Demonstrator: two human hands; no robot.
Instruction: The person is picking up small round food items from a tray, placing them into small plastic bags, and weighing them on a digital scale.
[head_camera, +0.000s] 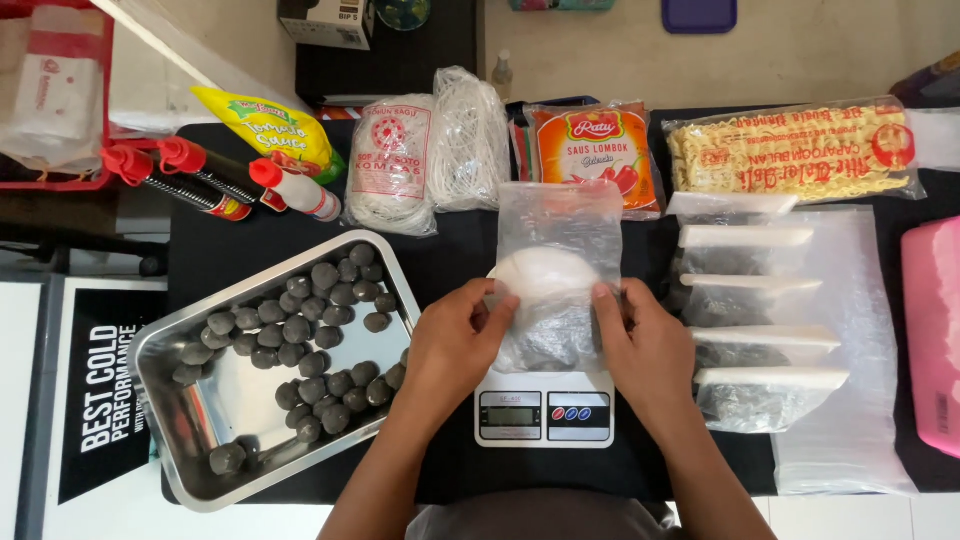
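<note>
Two hands: left hand (455, 335) and right hand (645, 345), both at centre frame, each pinching one side edge of the clear plastic bag (560, 270); fingers closed on the film, hands apart with the bag stretched between them.
Desk: black desk (215, 255) spanning the frame, carrying all items.
Steel tray: metal tray (190, 420), lower left, tilted on the diagonal, holding many dark grey balls (320, 300) clustered toward its upper right half.
Noodle pack: long packet of yellow noodles (790, 150), upper right.
Bag stack: row of filled clear bags with white folded tops (765, 345), right of the scale, lying on loose plastic sheets.
Clear plastic bag: held upright above the scale, centre; a white round object shows through its middle, dark contents at the bottom.
Scale: white digital kitchen scale (545, 415), lower centre, just below the hands.
Sauce pouch: orange-red sauce pouch (595, 150), upper centre.
Bottles: red-capped bottles (215, 180), upper left.
</note>
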